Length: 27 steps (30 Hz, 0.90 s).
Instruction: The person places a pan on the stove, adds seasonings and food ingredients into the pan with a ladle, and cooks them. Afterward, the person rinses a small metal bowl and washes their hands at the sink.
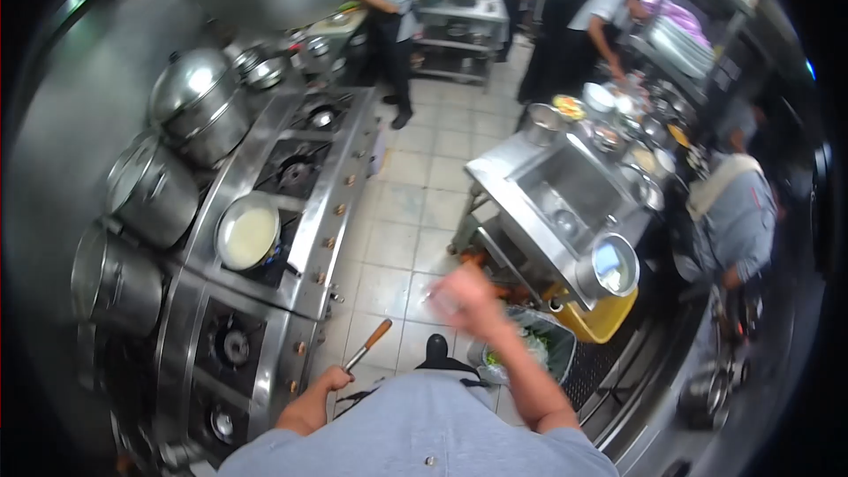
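Observation:
My left hand (334, 378) is closed around the metal part of a wooden-handled utensil (369, 344), near the front of the stove. Its orange-brown handle points up and away from me; the working end is hidden. My right hand (464, 300) is smeared by motion, raised over the tiled floor in front of me. Whether its fingers hold anything does not show. Below my right forearm stands a grey bin (552, 344) with green and white vegetable scraps in it. On the stove (305, 287) to my left, a round pan (249, 231) holds a pale yellowish liquid.
Large metal pots (152, 190) line the wall behind the burners. At right is a steel sink table (503, 168) with bowls, a metal pot (608, 267) and a yellow tub (609, 322) at its near end. Several people work farther off and at the right.

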Each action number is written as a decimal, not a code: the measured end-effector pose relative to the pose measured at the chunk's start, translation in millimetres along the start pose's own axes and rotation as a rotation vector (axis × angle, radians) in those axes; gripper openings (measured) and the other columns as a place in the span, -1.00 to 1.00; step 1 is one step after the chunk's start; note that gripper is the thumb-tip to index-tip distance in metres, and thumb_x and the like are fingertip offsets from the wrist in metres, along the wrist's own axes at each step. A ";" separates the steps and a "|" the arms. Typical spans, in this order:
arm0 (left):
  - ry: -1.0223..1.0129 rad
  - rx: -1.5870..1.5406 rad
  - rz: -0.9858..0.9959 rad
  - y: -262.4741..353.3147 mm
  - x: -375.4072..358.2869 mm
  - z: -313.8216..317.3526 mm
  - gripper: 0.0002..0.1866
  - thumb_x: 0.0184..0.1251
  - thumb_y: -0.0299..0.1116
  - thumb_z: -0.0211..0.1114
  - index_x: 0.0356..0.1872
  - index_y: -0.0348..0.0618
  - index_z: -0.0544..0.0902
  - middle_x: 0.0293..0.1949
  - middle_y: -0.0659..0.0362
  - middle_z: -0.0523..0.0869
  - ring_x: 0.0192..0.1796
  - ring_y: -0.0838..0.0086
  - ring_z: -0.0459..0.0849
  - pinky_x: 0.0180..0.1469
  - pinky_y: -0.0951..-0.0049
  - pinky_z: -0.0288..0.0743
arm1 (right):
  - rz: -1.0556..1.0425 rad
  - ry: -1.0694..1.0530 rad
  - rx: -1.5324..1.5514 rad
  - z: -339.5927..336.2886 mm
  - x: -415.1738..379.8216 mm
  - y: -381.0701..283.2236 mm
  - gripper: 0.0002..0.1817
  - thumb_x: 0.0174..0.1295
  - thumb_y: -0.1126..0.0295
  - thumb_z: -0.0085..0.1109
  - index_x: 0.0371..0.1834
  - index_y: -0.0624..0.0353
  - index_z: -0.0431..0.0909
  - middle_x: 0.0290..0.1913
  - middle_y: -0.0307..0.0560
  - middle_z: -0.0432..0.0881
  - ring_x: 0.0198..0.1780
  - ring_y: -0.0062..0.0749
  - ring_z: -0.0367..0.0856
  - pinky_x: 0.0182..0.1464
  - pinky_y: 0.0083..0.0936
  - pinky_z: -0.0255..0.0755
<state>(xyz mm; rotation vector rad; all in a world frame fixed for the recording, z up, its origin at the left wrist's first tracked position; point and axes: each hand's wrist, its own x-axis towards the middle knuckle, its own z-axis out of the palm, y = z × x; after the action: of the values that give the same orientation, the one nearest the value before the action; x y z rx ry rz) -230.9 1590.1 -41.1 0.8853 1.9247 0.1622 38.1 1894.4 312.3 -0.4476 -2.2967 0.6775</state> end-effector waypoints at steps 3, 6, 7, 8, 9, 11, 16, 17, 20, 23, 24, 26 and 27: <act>-0.091 0.037 -0.355 -15.8 -4.7 7.1 -0.53 0.14 0.04 0.35 -0.30 -0.26 0.78 -0.22 -0.18 0.76 -0.33 0.10 0.75 -0.20 0.12 0.60 | -0.337 0.469 -0.307 -156.1 107.6 -11.3 -0.80 0.04 0.53 0.33 -0.23 0.11 0.66 -0.31 -0.12 0.66 -0.21 -0.28 0.62 -0.14 -0.38 0.51; 0.100 -0.099 -0.348 2.2 -27.1 5.1 -0.52 0.12 0.07 0.36 -0.29 -0.22 0.77 -0.36 -0.14 0.76 -0.36 0.16 0.74 -0.22 0.14 0.58 | -0.518 0.662 -0.408 -253.6 173.5 -17.3 -0.81 0.05 0.53 0.31 -0.24 0.11 0.66 -0.30 -0.11 0.66 -0.20 -0.28 0.62 -0.14 -0.37 0.51; 0.212 -0.159 -0.297 13.9 -32.6 2.0 -0.52 0.12 0.08 0.36 -0.29 -0.22 0.76 -0.39 -0.13 0.75 -0.35 0.18 0.74 -0.21 0.15 0.57 | -0.541 0.650 -0.429 -267.5 188.8 -13.6 -0.82 0.06 0.53 0.31 -0.24 0.12 0.66 -0.30 -0.11 0.66 -0.20 -0.28 0.62 -0.14 -0.37 0.51; 0.207 -0.203 -0.306 28.6 -36.9 -4.5 -0.51 0.13 0.08 0.36 -0.27 -0.23 0.76 -0.41 -0.09 0.75 -0.34 0.21 0.73 -0.21 0.19 0.56 | -0.561 0.630 -0.442 -278.3 203.6 -9.5 -0.82 0.06 0.53 0.31 -0.24 0.12 0.66 -0.30 -0.11 0.66 -0.20 -0.27 0.62 -0.13 -0.37 0.51; 0.192 -0.250 -0.314 39.9 -41.8 -6.6 -0.50 0.13 0.08 0.36 -0.25 -0.24 0.75 -0.43 -0.06 0.74 -0.34 0.24 0.73 -0.21 0.22 0.56 | -0.557 0.607 -0.436 -281.4 215.3 -3.7 -0.82 0.07 0.52 0.30 -0.24 0.12 0.66 -0.29 -0.11 0.66 -0.20 -0.27 0.62 -0.13 -0.37 0.51; 0.205 -0.331 -0.359 45.8 -36.3 -4.1 -0.53 0.14 0.06 0.36 -0.25 -0.21 0.76 -0.43 -0.01 0.74 -0.34 0.30 0.72 -0.23 0.26 0.55 | -0.544 0.580 -0.420 -280.4 231.3 5.2 -0.83 0.08 0.52 0.29 -0.24 0.12 0.66 -0.29 -0.10 0.66 -0.20 -0.27 0.62 -0.13 -0.36 0.51; 0.320 -0.440 -0.283 67.2 -24.4 -23.0 -0.63 0.19 -0.01 0.37 -0.23 -0.11 0.78 -0.48 0.14 0.72 -0.38 0.40 0.68 -0.28 0.32 0.52 | -0.530 0.577 -0.392 -277.3 253.2 14.9 -0.85 0.10 0.51 0.27 -0.24 0.13 0.65 -0.27 -0.09 0.65 -0.20 -0.26 0.62 -0.12 -0.35 0.51; 0.301 -0.504 -0.314 69.5 -17.2 -31.0 -0.66 0.20 -0.03 0.37 -0.22 -0.08 0.78 -0.47 0.15 0.73 -0.37 0.40 0.68 -0.28 0.31 0.52 | -0.538 0.578 -0.387 -276.0 254.8 13.6 -0.85 0.11 0.51 0.27 -0.24 0.13 0.65 -0.27 -0.09 0.65 -0.20 -0.25 0.62 -0.12 -0.35 0.51; 0.302 -0.551 -0.338 83.4 -19.9 -39.4 -0.68 0.22 -0.05 0.37 -0.19 -0.05 0.78 -0.43 0.15 0.75 -0.32 0.40 0.70 -0.23 0.31 0.54 | -0.543 0.573 -0.373 -267.3 259.3 20.7 -0.86 0.12 0.51 0.25 -0.24 0.14 0.65 -0.26 -0.08 0.65 -0.19 -0.25 0.63 -0.11 -0.35 0.51; 0.340 -0.481 -0.321 91.8 -15.4 -51.0 -0.66 0.22 -0.04 0.38 -0.16 -0.06 0.77 -0.33 0.10 0.77 -0.22 0.36 0.72 -0.12 0.31 0.55 | -0.541 0.568 -0.359 -261.5 265.0 25.1 -0.87 0.13 0.50 0.24 -0.24 0.14 0.65 -0.25 -0.08 0.65 -0.19 -0.24 0.63 -0.10 -0.34 0.51; 0.359 -0.426 -0.306 92.4 -10.9 -53.1 -0.65 0.21 -0.03 0.38 -0.14 -0.06 0.77 -0.28 0.06 0.79 -0.16 0.32 0.74 -0.05 0.30 0.56 | -0.545 0.569 -0.355 -260.7 266.2 26.4 -0.87 0.14 0.50 0.24 -0.24 0.14 0.65 -0.25 -0.08 0.65 -0.19 -0.24 0.63 -0.10 -0.34 0.51; 0.357 -0.384 -0.274 91.1 -8.1 -50.6 -0.63 0.20 -0.01 0.39 -0.14 -0.06 0.77 -0.23 0.03 0.79 -0.11 0.27 0.74 -0.01 0.27 0.56 | -0.550 0.567 -0.344 -257.8 269.4 27.1 -0.88 0.15 0.50 0.23 -0.24 0.15 0.65 -0.24 -0.07 0.65 -0.19 -0.24 0.63 -0.10 -0.33 0.51; 0.370 -0.338 -0.246 90.0 -8.6 -48.8 -0.61 0.19 0.01 0.39 -0.13 -0.06 0.77 -0.18 0.01 0.79 -0.06 0.22 0.74 0.03 0.25 0.55 | -0.555 0.570 -0.339 -255.5 272.0 27.4 -0.88 0.15 0.50 0.23 -0.24 0.15 0.65 -0.24 -0.07 0.65 -0.19 -0.23 0.63 -0.10 -0.33 0.51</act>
<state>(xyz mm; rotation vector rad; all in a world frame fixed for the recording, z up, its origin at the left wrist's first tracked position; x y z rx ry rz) -222.5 1662.0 31.8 0.4071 2.2409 0.5164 29.9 2136.0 597.9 -0.1094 -1.8477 -0.1132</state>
